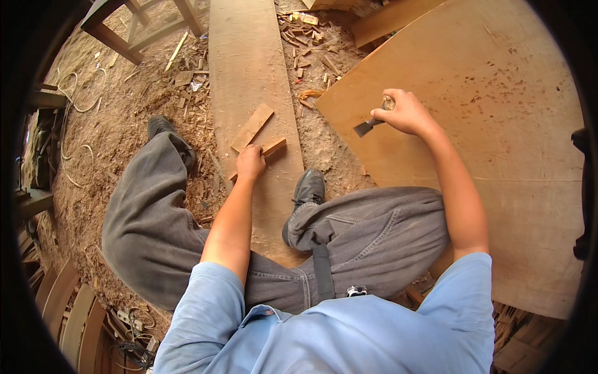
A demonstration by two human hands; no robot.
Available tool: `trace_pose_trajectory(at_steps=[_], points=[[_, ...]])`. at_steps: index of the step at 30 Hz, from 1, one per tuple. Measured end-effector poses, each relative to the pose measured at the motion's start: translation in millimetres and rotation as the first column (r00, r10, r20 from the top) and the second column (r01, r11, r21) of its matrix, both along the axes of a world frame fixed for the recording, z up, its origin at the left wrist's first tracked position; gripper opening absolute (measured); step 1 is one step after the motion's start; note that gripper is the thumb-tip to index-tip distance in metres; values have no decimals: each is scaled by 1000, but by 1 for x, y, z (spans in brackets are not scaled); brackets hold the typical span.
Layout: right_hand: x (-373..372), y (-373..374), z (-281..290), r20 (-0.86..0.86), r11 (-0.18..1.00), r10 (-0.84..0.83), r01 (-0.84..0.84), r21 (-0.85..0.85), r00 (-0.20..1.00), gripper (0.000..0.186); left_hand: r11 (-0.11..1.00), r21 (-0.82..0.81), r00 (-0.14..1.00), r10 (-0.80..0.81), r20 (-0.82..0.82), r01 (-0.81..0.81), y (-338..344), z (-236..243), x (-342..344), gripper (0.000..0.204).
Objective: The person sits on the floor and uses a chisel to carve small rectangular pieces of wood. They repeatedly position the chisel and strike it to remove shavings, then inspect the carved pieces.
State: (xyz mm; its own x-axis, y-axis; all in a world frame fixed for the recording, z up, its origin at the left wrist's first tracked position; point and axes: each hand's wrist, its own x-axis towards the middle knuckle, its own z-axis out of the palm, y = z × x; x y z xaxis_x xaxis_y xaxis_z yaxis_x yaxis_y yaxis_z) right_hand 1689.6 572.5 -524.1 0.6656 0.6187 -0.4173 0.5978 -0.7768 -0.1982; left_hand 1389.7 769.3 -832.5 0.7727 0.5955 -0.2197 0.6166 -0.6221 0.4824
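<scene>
My left hand [251,163] is closed on a short wooden piece [274,144] on the long plank [249,56] that runs away from me between my feet. A second short piece [253,126] lies at an angle just beyond my fingers. My right hand [406,111] grips a flat-bladed chisel or scraper [365,128] by its handle, raised over the left part of a large plywood sheet [486,100], its blade pointing down and to the left. My shoes [306,190] show beside and on the plank, below my bent legs.
Wood offcuts [302,43] and shavings cover the ground. A wooden frame [112,37] stands at the upper left, with a looped cable [81,106] below it. Curved wooden pieces [68,311] lean at the lower left. A board [380,22] lies behind the plywood.
</scene>
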Motion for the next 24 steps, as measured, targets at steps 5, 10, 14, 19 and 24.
trace_pose_trajectory(at_steps=[5,10,14,19,24], points=[[1,-9,-22,-264,967,-194,230,112,945,50,1000,4,1000,-7,-14,7,-9,3,15,14],[-22,14,-85,-658,960,-169,275,60,734,26,959,-121,964,263,45,-257,-4,2,13,23],[-46,42,-156,-843,976,-132,215,-19,522,28,945,-58,937,326,125,-322,7,4,-3,28],[-92,67,-229,-776,999,-4,39,26,631,64,934,-29,934,357,6,-356,14,7,-31,30],[-65,42,-198,-312,752,639,-656,62,703,77,930,-49,931,364,-17,-365,19,4,-52,28]])
